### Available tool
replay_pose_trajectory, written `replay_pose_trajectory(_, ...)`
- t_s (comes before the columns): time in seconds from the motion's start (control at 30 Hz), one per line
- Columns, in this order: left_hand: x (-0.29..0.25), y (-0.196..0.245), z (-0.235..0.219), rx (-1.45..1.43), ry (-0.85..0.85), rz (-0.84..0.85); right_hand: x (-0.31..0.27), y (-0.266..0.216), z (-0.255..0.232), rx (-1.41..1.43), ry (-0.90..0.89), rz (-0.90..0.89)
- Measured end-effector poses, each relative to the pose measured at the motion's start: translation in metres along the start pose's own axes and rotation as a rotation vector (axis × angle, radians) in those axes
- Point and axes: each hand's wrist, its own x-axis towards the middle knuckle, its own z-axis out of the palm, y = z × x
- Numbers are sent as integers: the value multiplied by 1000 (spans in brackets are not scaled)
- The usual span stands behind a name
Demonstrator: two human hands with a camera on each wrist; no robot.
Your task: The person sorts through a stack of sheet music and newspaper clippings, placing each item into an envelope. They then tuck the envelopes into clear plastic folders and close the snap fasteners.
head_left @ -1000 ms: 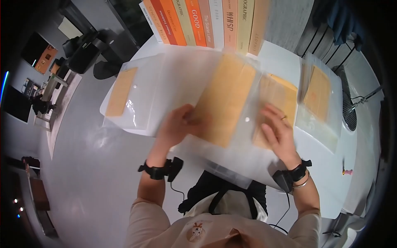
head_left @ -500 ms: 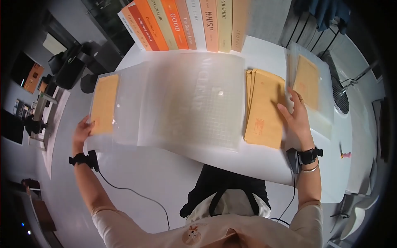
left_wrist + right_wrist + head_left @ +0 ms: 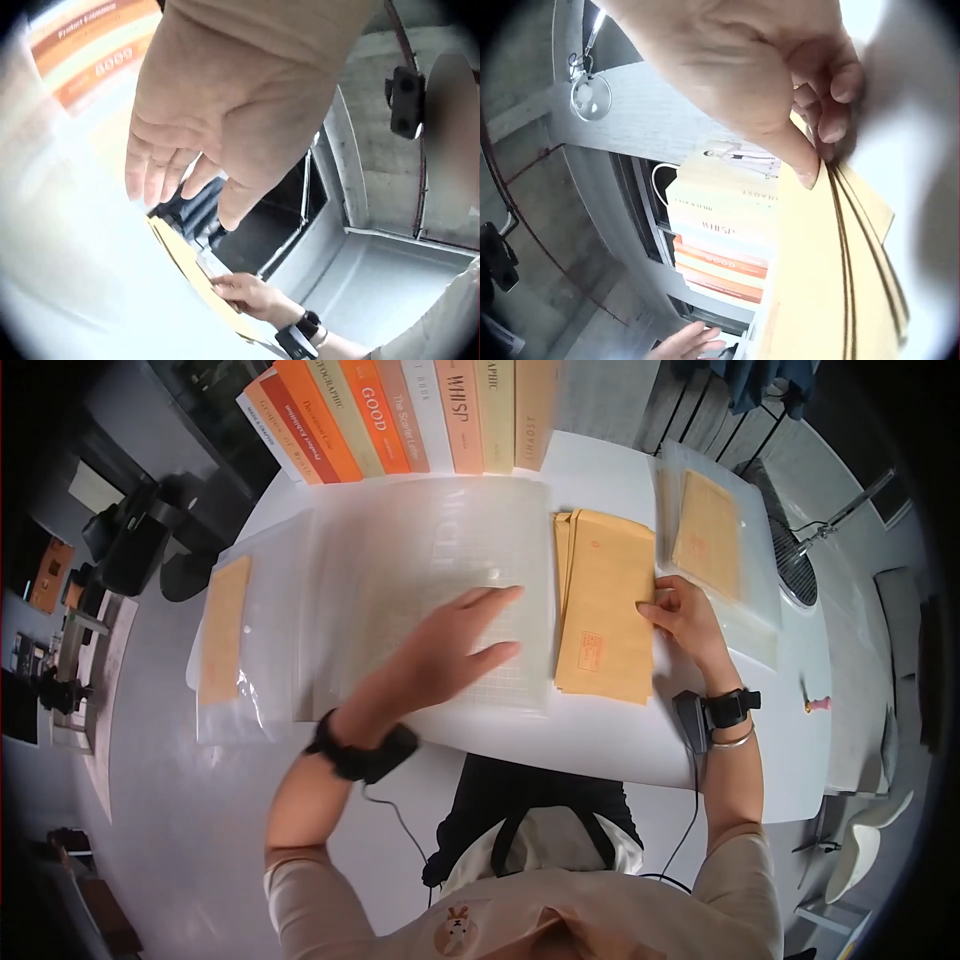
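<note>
A stack of tan paper envelopes point(image 3: 608, 600) with red stamp marks lies right of centre on the white table. My right hand point(image 3: 685, 618) pinches the stack's right edge; in the right wrist view the thumb point(image 3: 799, 169) lies on top and the fingers curl against the edge. My left hand point(image 3: 445, 650), fingers straight, hovers over a pile of translucent plastic folders point(image 3: 430, 540) and holds nothing. To the left lies a clear folder point(image 3: 275, 620) with a tan envelope point(image 3: 224, 630) in it. Another envelope point(image 3: 708, 540) shows inside folders point(image 3: 755, 625) at the right.
A row of upright books point(image 3: 400, 430) with orange, cream and white spines stands at the back of the table point(image 3: 500, 738). A small pink item point(image 3: 818, 704) lies near the right edge. Past that edge is a round mesh piece point(image 3: 798, 575) with a metal arm.
My left hand brought a folder with an envelope to the left side, let go, and came back right over the folder pile. My right hand moved onto the envelope stack's edge and pinched it.
</note>
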Motion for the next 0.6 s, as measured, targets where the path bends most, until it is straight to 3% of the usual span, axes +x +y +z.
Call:
replay_pose_trajectory(0.03,14,-5,20,-77,21,16,0,-1,-4,73,-38,30)
replay_pose_trajectory(0.13,53,-3,48,-260,-36,-268,2,10,-14,293,-109,46)
replay_pose_trajectory(0.23,74,-19,69,-463,71,-292,3,15,-19,509,-139,-39)
replay_pose_trajectory(0.27,78,-15,66,-556,5,-305,3,15,-19,580,-146,-76)
replay_pose_trajectory(0.33,85,-7,58,-742,-129,-326,1,8,-15,600,-109,-79)
replay_pose_trajectory(0.47,85,-10,69,-786,-2,-271,-8,-9,0,586,-68,-95)
replay_pose_trajectory(0.6,81,-12,74,-789,103,-310,-4,3,-3,481,-141,-15)
